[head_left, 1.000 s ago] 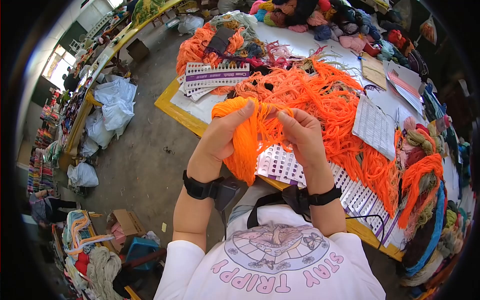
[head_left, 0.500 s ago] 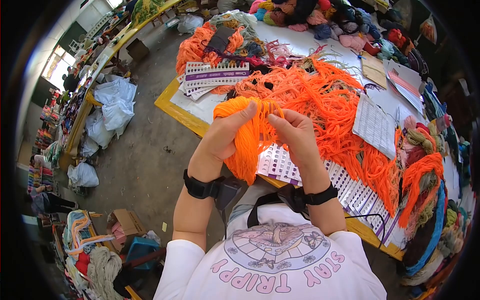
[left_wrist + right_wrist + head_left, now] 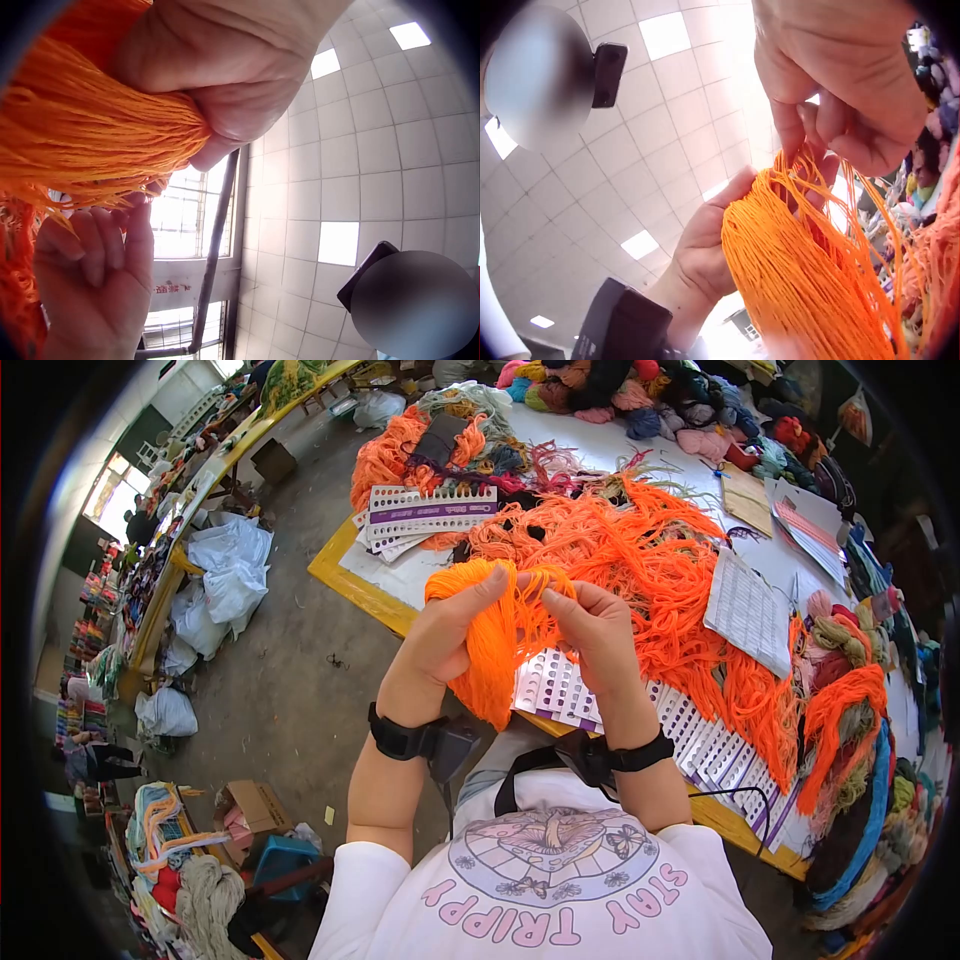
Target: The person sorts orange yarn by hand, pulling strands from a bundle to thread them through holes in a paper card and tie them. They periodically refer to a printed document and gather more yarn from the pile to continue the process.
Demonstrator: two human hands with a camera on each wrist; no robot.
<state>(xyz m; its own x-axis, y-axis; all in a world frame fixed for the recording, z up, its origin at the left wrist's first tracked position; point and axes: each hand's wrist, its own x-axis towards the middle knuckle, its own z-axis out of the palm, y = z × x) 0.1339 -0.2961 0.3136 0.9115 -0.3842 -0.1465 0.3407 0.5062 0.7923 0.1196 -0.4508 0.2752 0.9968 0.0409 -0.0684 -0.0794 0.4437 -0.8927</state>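
Observation:
A thick hank of light orange yarn (image 3: 487, 660) hangs over my left hand (image 3: 445, 622), whose thumb lies across its top. My right hand (image 3: 596, 635) pinches a few strands between thumb and fingertips, just right of the hank. In the right wrist view, loose strands run from the hank (image 3: 780, 262) up to the right hand's fingers (image 3: 795, 135). The left wrist view shows the hank (image 3: 97, 127) gripped by the left hand (image 3: 225, 67), with the right hand (image 3: 97, 277) below it. Beyond both hands spreads a tangled orange yarn pile (image 3: 640, 560).
Perforated cards (image 3: 560, 685) line the near edge of the yellow-edged table (image 3: 350, 585), partly under the yarn; more cards (image 3: 430, 515) lie at its left. A printed sheet (image 3: 748, 615) rests on the pile. Coloured yarn bundles (image 3: 690, 420) fill the far side. White bags (image 3: 228, 565) stand on the floor.
My right hand has moved left, closer to the hank, since a second ago, and the strands at its fingertips have shifted. The left hand keeps its hold with little movement.

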